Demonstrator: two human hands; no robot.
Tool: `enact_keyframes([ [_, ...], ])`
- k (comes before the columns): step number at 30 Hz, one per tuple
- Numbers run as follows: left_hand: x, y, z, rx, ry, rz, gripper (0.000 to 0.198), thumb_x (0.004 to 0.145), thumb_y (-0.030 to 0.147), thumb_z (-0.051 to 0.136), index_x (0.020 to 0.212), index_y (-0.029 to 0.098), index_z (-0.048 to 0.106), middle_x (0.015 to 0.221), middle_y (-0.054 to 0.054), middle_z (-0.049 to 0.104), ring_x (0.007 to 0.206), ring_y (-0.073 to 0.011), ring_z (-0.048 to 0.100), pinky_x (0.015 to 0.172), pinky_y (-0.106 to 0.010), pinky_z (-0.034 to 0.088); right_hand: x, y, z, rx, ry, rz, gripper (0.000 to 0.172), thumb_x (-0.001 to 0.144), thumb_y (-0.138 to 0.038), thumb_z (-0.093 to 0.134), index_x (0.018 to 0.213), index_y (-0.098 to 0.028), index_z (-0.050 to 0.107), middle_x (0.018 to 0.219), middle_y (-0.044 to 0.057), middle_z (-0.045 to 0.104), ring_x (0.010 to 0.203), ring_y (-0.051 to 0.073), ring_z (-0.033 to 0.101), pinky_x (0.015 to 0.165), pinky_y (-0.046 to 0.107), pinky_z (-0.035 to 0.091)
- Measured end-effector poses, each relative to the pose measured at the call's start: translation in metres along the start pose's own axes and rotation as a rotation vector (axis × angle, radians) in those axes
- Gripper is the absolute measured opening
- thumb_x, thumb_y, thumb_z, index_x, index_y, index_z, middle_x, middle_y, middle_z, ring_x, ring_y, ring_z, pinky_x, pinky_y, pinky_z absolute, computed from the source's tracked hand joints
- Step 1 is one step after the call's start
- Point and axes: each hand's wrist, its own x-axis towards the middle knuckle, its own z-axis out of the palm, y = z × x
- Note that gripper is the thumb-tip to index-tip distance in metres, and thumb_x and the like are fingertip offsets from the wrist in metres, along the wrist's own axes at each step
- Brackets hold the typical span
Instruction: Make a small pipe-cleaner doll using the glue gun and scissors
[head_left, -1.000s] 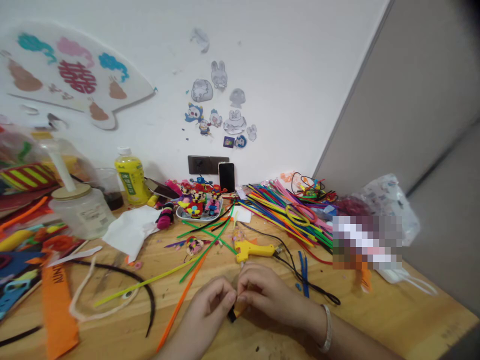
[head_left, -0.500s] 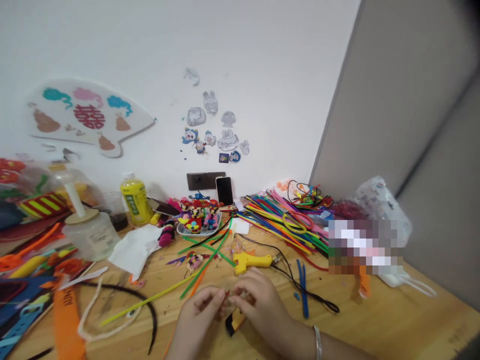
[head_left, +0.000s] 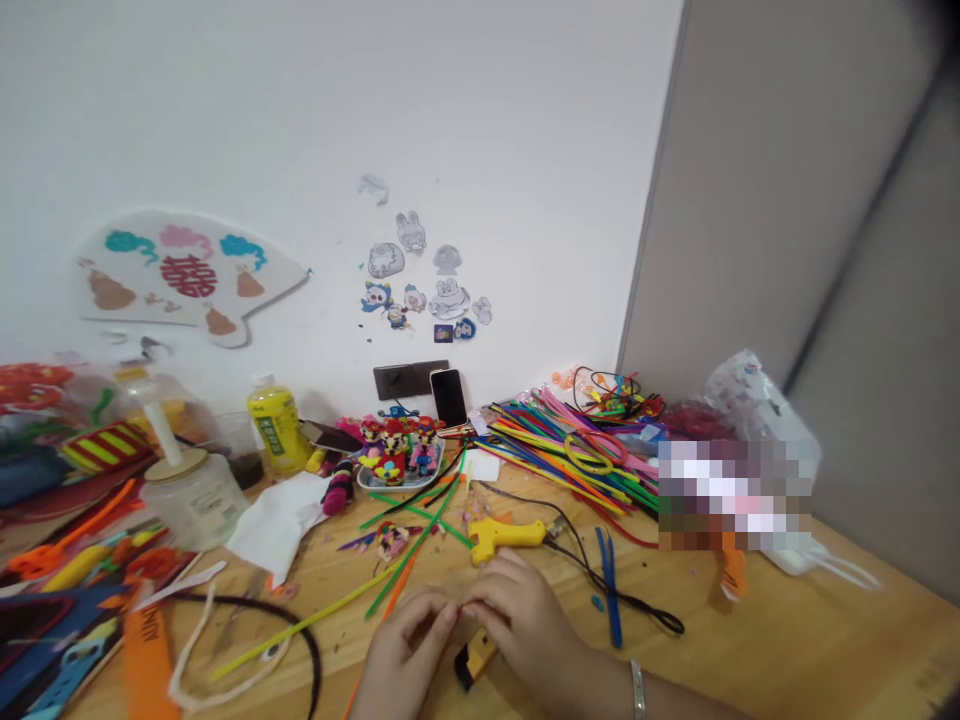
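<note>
Close together at the bottom centre, my left hand [head_left: 411,645] and my right hand [head_left: 525,620] pinch a tiny red piece [head_left: 460,608] between their fingertips. The piece is too small and too covered to tell its kind. Under my hands lies a yellow and black tool [head_left: 478,657], partly hidden by my right hand. Just beyond my fingers rests a yellow hot glue gun [head_left: 510,535]. A small colourful figure [head_left: 391,541] lies on the table past my left hand, near crossed green pipe cleaners [head_left: 416,550].
A tray [head_left: 405,484] holds several small figures. Behind it leans a phone [head_left: 448,398]. Bundled pipe cleaners [head_left: 570,450] spread right of centre, with blue tweezers [head_left: 609,590] nearer. A yellow bottle [head_left: 276,425], glass jar [head_left: 195,500] and white tissue [head_left: 281,520] stand or lie left.
My view has tilted up slightly, so the table contents sit a little lower. My fingertips have drawn closer together around the tiny red piece.
</note>
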Motion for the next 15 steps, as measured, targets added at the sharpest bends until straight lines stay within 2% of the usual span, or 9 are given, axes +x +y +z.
enact_keyframes([
  [6, -0.002, -0.002, 0.002, 0.162, -0.043, 0.160, 0.031, 0.084, 0.037, 0.044, 0.059, 0.019, 0.051, 0.060, 0.001, 0.052, 0.060, -0.0168, 0.053, 0.059, -0.025, 0.042, 0.000, 0.003, 0.004, 0.144, -0.055, 0.195, 0.014, 0.071, -0.004, 0.060, 0.069, -0.017, 0.057, 0.070, -0.002, 0.056, 0.069, 0.012, 0.052, 0.062, 0.021, 0.038],
  [10, 0.001, -0.003, -0.002, 0.287, -0.054, 0.235, 0.031, 0.086, 0.034, 0.040, 0.061, 0.020, 0.053, 0.062, -0.001, 0.056, 0.061, -0.0167, 0.056, 0.060, -0.025, 0.045, 0.001, 0.003, 0.002, 0.141, -0.095, 0.206, 0.015, 0.071, -0.003, 0.054, 0.070, -0.018, 0.053, 0.071, -0.002, 0.053, 0.069, 0.013, 0.050, 0.062, 0.022, 0.037],
  [13, 0.016, -0.014, -0.021, 0.475, 0.043, 0.269, 0.022, 0.084, 0.034, 0.042, 0.075, 0.021, 0.058, 0.075, -0.005, 0.064, 0.074, -0.0203, 0.060, 0.070, -0.030, 0.048, 0.003, 0.003, -0.002, 0.134, -0.078, 0.195, 0.016, 0.071, -0.002, 0.053, 0.069, -0.018, 0.052, 0.072, -0.001, 0.053, 0.072, 0.014, 0.050, 0.065, 0.023, 0.037],
  [15, 0.032, -0.027, -0.040, 0.689, 0.219, 0.237, 0.023, 0.078, 0.037, 0.049, 0.090, 0.021, 0.060, 0.090, -0.008, 0.066, 0.087, -0.0247, 0.060, 0.079, -0.036, 0.046, 0.005, 0.003, -0.005, 0.144, -0.061, 0.203, 0.016, 0.072, -0.003, 0.053, 0.069, -0.018, 0.051, 0.073, 0.000, 0.053, 0.074, 0.015, 0.051, 0.066, 0.024, 0.037],
])
